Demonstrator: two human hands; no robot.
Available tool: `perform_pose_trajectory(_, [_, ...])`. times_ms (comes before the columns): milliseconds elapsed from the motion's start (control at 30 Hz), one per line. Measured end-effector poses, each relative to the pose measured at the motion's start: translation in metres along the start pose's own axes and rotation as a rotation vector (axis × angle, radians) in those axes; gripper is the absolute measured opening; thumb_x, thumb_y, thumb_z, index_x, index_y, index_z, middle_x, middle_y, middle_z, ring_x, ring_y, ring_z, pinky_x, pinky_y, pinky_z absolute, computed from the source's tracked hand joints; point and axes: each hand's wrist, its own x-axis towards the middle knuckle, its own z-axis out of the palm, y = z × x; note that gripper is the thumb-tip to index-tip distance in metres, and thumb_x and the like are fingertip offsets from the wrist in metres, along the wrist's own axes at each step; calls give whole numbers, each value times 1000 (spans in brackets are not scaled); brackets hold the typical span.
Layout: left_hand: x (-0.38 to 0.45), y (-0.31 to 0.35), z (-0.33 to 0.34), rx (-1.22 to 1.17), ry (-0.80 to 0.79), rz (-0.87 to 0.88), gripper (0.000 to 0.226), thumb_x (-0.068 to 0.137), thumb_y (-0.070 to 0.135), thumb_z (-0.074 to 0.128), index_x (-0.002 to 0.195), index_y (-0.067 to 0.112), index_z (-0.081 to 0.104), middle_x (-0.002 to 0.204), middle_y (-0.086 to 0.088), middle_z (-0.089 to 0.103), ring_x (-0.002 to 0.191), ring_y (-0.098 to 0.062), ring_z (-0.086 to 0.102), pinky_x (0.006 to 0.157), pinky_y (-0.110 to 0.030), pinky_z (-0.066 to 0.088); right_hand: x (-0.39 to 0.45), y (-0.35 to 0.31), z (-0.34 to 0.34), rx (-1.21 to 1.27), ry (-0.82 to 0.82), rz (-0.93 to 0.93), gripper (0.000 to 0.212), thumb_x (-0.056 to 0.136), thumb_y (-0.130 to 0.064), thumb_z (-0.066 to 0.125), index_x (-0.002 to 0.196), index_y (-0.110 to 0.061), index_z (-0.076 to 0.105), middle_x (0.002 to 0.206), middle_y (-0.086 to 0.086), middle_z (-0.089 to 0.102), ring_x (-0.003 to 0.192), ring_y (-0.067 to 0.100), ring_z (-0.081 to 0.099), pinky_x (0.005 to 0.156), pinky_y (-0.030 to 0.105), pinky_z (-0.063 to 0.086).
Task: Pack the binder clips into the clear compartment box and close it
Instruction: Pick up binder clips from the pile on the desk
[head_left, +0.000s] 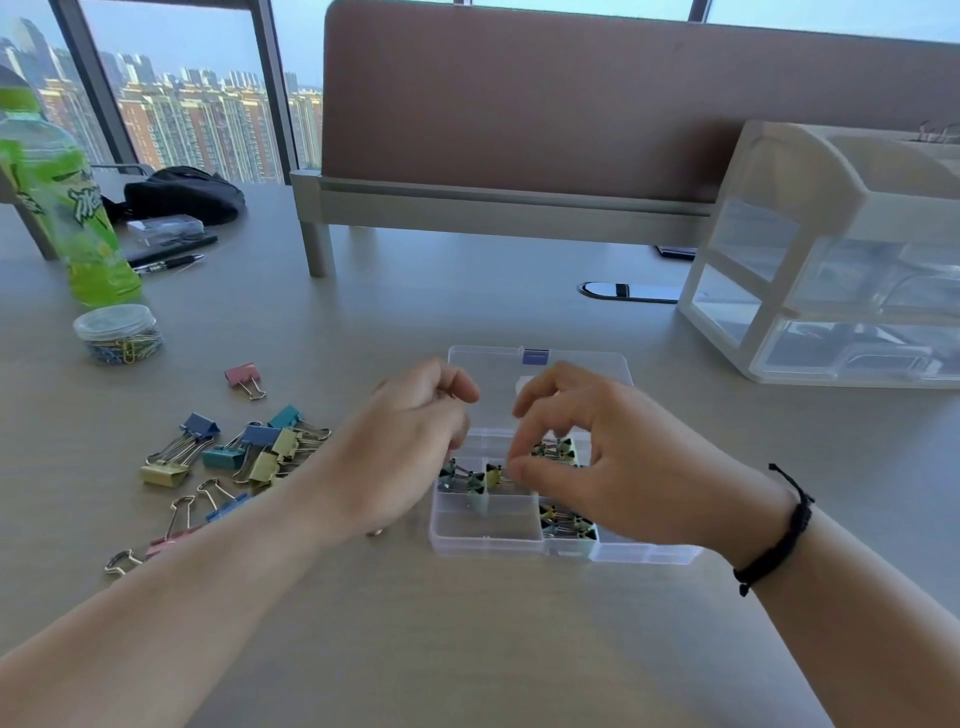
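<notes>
Two bare hands low over a clear plastic compartment box (488, 535) on the pale grey counter (467, 649). Box lid (540, 364) flipped open and lying flat behind it, with a small blue latch (535, 356) at its far edge. Left hand (415, 441) curled over the left side of the box, fingers bent down; cannot tell whether anything is held under them. Right hand (597, 457) over the middle of the box, thumb and first finger pinching a small binder clip (494, 475) in a middle compartment. More small binder clips in the left compartment (457, 480), in a far right compartment (558, 449) and in a near right compartment (566, 519). Near left compartment bare. Black cord bracelet (779, 535) round the right wrist. Pile of big binder clips (244, 452) in blue, teal, yellow and pink on the counter left of the box, partly hidden by the left arm. One pink binder clip (243, 376) alone, a bit farther back. Round clear tub of colourful paper clips (118, 332) well to the left, green drink bottle (67, 208) behind it. Black pen (166, 264) and black bag (182, 195) farther back. White plastic drawer unit (831, 260) at the right. Brown desk divider (571, 104) behind the box, tall buildings outside the window (197, 114)
</notes>
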Motion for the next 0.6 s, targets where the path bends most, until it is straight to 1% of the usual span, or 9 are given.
perform_pose_trajectory(100, [0,-2,0,46,-7,71,21,99,5,43,99,22,55,78,3,64,52,-8,43,50,-23,35,2,2,-1,22,200,-2,9,85,-36,68,93,-37,71,95,-15,57,79,8,54,64,14,42])
perform_pose_trajectory(167, [-2,0,1,68,-36,135,18,103,7,43,102,22,54,76,12,68,51,-6,43,49,-19,38,2,0,-2,102,277,7,13,84,-33,70,96,-35,71,83,-13,61,67,8,53,61,15,44])
perform_pose_trajectory(233, [-5,2,5,97,-47,200,17,104,12,42,106,22,55,63,21,64,48,-4,40,47,-16,36,2,-2,-3,199,307,4,12,82,-29,73,94,-30,71,77,-15,66,56,7,51,54,15,44])
perform_pose_trajectory(267, [-5,2,5,97,-39,223,19,104,14,43,106,24,58,54,18,57,47,-5,38,46,-18,35,2,-3,-2,237,308,3,11,81,-26,75,91,-29,70,75,-14,68,54,10,50,51,15,44])
perform_pose_trajectory(333, [-5,3,5,42,-19,266,26,104,20,43,107,33,65,49,8,39,48,-13,32,48,-28,31,2,-4,0,306,291,9,15,78,-21,79,87,-26,67,76,-12,71,58,19,55,52,19,46])
perform_pose_trajectory(400, [-7,6,6,9,-18,297,30,102,30,41,110,39,69,50,2,31,48,-18,28,56,-29,33,2,-6,4,374,267,16,20,76,-19,81,84,-22,64,77,-10,73,62,20,59,55,21,48])
perform_pose_trajectory(467, [-12,12,7,-23,-40,323,34,100,32,39,117,37,68,44,12,32,41,-7,29,54,-17,37,3,-9,8,493,266,8,23,75,-13,82,82,-13,60,79,-10,74,64,18,63,59,23,51])
perform_pose_trajectory(533, [-15,16,9,-55,-59,315,35,99,29,38,120,28,66,40,14,31,36,-2,29,43,-5,30,3,-11,8,653,291,-4,23,76,-3,80,80,-4,58,82,-7,76,71,26,69,68,36,59])
perform_pose_trajectory(600, [-16,16,10,-67,-62,281,40,95,40,39,124,34,65,46,10,24,41,-6,20,41,-10,25,4,-10,8,728,322,-4,20,75,-2,80,80,-1,60,83,2,76,76,32,70,74,49,59])
